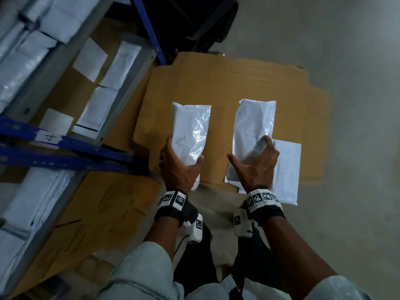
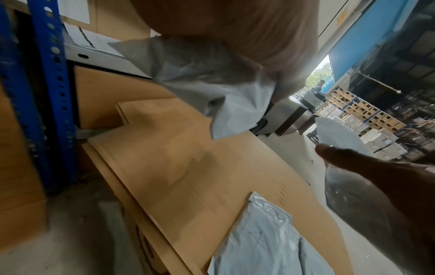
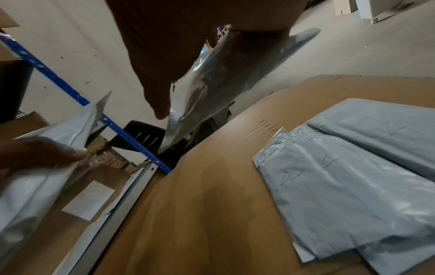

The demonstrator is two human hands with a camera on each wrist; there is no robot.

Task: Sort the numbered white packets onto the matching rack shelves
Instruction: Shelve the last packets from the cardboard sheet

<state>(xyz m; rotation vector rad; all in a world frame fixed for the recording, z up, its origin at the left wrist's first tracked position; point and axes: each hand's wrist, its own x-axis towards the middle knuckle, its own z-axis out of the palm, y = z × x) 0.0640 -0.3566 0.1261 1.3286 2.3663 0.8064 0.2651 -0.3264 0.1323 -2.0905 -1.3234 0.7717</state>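
Note:
My left hand (image 1: pixel 181 158) grips the near end of a white packet marked 4 (image 1: pixel 192 131), held above the brown cardboard sheet (image 1: pixel 227 83). My right hand (image 1: pixel 252 155) pinches a second white packet marked 4 (image 1: pixel 253 124) between thumb and fingers. In the left wrist view the left packet (image 2: pixel 207 83) hangs crumpled under the palm. The right wrist view has the right packet (image 3: pixel 223 78) lifted clear of the cardboard. A few more white packets (image 1: pixel 286 169) lie flat on the cardboard under my right hand. To the left a blue rack beam carries a label marked 4 (image 1: pixel 50 137).
The rack (image 1: pixel 71 148) stands at the left, its shelves lined with cardboard and rows of white packets (image 1: pixel 108 87). A blue upright (image 1: pixel 149 31) rises behind the cardboard. Grey concrete floor (image 1: pixel 346 61) spreads to the right, and a dark object (image 1: pixel 194 22) sits at the top.

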